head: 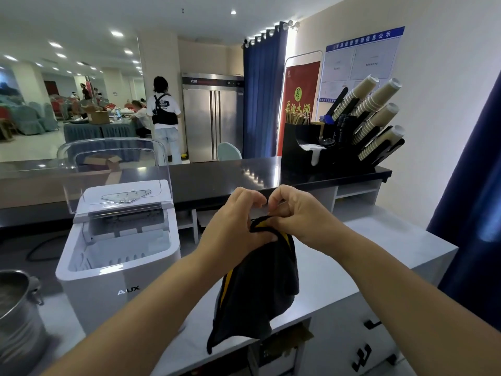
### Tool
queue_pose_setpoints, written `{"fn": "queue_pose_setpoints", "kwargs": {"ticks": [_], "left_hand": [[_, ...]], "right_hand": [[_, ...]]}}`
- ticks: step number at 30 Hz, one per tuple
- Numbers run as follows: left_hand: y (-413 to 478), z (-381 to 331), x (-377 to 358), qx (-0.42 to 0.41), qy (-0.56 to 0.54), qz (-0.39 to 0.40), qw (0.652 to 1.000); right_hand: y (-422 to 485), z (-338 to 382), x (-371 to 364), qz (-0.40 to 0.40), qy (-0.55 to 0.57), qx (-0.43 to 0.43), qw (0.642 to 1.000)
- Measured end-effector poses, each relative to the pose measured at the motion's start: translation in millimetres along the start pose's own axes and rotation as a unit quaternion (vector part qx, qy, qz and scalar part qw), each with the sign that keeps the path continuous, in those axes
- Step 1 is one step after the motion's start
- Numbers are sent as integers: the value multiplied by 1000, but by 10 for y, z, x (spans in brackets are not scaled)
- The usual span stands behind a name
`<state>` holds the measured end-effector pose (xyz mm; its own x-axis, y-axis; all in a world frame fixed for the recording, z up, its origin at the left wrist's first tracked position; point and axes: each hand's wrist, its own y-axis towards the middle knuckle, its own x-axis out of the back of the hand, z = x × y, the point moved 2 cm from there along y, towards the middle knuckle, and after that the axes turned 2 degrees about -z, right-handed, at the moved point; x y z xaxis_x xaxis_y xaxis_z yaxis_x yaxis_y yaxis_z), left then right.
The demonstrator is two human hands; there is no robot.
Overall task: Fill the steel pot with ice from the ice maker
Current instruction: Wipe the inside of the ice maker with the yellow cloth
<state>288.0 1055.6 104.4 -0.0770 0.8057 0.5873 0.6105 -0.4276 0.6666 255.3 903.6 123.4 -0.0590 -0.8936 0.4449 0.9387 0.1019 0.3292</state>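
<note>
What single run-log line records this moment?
left hand, right hand: grip black cloth; ice maker: lid open; steel pot: beside it, untouched

Left hand (pixel 236 218) and right hand (pixel 295 210): both bare. Behind each hand, the wrist is uncovered. Left forearm (pixel 151 302) and right forearm (pixel 393 283): bare as far as the lower edge of view, slender and smooth. Nails too small to judge.

drinks counter: paper cups (pixel 379 104), ice maker (pixel 119 240)
</note>
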Motion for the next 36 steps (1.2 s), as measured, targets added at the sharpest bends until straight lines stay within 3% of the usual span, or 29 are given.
{"fn": "queue_pose_setpoints", "kwargs": {"ticks": [5,11,16,24,27,36], "left_hand": [[-22,147,-19,55,-33,1,998],[-7,177,28,70,-45,-24,996],[-30,143,78,51,-37,-17,998],[-65,167,162,53,-44,-32,997],[-75,229,158,65,-58,-27,996],[-208,410,148,98,-61,-28,993]], "right_hand": [[-19,40,21,-2,11,-17,1000],[-168,-29,131,-145,62,19,987],[-349,-180,-45,-27,54,-51,997],[-342,-464,-243,102,-132,-73,983],[-364,-491,-197,131,-275,-70,950],[-362,-530,-71,193,-478,-15,857]]}}
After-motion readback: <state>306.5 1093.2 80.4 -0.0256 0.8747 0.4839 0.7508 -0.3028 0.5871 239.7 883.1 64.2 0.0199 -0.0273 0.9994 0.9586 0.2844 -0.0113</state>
